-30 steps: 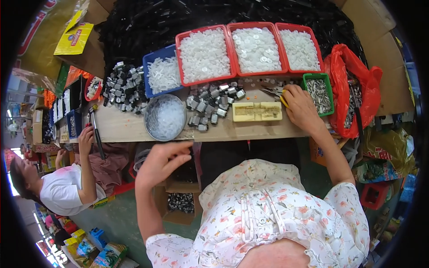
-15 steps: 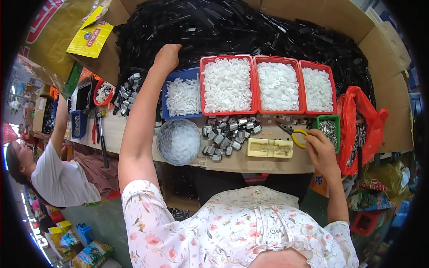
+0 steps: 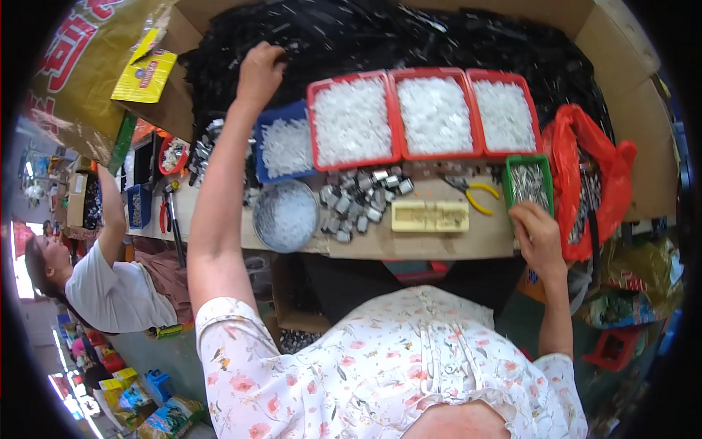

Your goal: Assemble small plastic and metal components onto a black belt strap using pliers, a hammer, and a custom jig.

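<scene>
My left hand is stretched over the heap of long black plastic pieces at the back. Its fingers are curled, and whatever is in them is hidden. My right hand is at the near edge of a green bin filled with small metal pins. The fingers there are bent together, their tips against the bin's front; I cannot make out anything in them. Yellow-handled pliers lie on the table left of that bin. Beside them sits a cream block fixture.
Three red bins and a blue bin hold white plastic parts. A round bowl and loose metal blocks stand in front. At the right hangs a red plastic bag. A co-worker sits at the left.
My right hand has let go of the pliers and moved to the green bin. My left hand has shifted slightly over the black heap. The whole view has shifted a little.
</scene>
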`<state>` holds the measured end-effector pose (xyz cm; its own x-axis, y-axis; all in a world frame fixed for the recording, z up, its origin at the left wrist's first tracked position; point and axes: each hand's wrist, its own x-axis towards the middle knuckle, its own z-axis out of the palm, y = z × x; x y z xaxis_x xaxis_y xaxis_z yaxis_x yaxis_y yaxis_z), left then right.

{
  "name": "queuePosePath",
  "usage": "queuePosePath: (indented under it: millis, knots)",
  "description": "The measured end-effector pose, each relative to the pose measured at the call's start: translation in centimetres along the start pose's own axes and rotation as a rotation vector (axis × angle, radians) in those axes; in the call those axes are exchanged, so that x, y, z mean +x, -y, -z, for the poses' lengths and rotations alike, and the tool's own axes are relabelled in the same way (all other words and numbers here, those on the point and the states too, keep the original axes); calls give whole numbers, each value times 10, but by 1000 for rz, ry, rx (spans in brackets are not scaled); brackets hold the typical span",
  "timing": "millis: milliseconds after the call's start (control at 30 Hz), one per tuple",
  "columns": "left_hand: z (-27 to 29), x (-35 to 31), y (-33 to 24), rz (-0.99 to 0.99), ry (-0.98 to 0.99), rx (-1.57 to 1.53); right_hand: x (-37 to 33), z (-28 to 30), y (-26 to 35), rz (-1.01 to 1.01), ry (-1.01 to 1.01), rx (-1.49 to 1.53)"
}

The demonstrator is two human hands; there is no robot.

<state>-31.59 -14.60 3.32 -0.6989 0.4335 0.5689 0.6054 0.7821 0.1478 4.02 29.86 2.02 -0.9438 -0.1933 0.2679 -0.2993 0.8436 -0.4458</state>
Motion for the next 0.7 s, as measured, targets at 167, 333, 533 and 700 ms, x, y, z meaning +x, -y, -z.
queuePosePath:
  millis: [167, 333, 533, 700]
  knots:
    - [45, -10, -119, -170, 45, -261, -1, -3, 14, 60, -139, 43]
    - [63, -70, -227, -375, 118, -267, 27, -7, 48, 287, -310, 54]
    - [61, -96, -277, -367, 99, -355, 62, -26, 72, 507, -453, 40]
    - [59, -108, -281, -312, 80, -466, 63, -25, 76, 550, -347, -26]
